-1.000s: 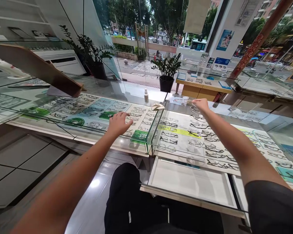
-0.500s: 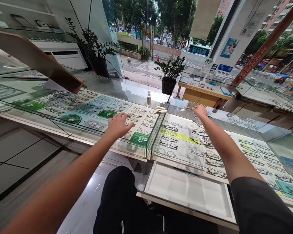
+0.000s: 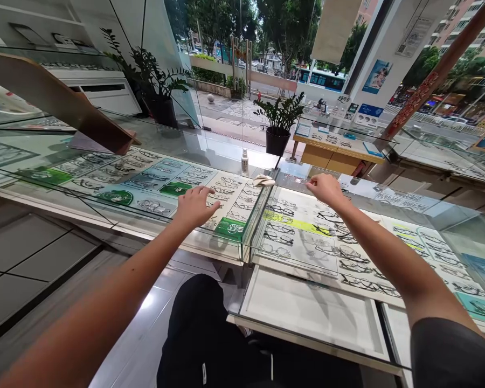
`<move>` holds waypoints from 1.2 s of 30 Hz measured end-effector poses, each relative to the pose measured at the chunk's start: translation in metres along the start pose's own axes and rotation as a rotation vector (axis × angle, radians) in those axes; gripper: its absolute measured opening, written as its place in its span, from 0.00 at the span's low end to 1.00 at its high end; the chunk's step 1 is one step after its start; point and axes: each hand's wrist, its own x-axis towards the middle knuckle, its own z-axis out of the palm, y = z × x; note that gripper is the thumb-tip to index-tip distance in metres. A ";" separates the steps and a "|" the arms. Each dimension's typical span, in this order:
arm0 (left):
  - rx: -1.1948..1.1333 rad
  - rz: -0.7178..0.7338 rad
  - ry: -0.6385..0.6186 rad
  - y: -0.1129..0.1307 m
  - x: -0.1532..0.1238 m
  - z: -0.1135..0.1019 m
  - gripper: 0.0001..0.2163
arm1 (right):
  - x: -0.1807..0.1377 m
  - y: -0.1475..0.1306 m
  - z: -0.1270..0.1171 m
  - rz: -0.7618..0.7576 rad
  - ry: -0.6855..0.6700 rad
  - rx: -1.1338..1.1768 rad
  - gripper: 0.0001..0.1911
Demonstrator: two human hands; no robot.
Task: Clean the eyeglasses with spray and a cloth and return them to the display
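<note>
My left hand [image 3: 195,207] rests on the glass top of the left display case, fingers spread and holding nothing. Under the glass lie rows of eyeglasses. Across the counter, my right hand [image 3: 326,189] is closed, thumb and fingertips pinched at the end of a thin, clear-looking pair of eyeglasses [image 3: 294,180] on the glass top. Reflections blur its outline. A folded pale cloth [image 3: 263,181] lies left of these glasses, near the joint between the two cases. Behind the cloth stands a small white spray bottle [image 3: 244,160], upright.
Below the right case an open white drawer [image 3: 311,318] juts toward my legs. On the left a brown-framed board [image 3: 64,99], perhaps a mirror, leans over the counter. Potted plants [image 3: 278,141] stand behind, before the glass front. A wooden display table [image 3: 335,156] is farther back.
My right hand has moved slightly left and turned, its forearm now more bent, with fingers still at the eyeglasses. The left hand stays where it was. The view has shifted a little.
</note>
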 end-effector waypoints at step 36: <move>0.063 -0.025 0.007 -0.003 0.001 -0.001 0.26 | 0.072 0.055 0.257 -0.308 -0.019 0.027 0.09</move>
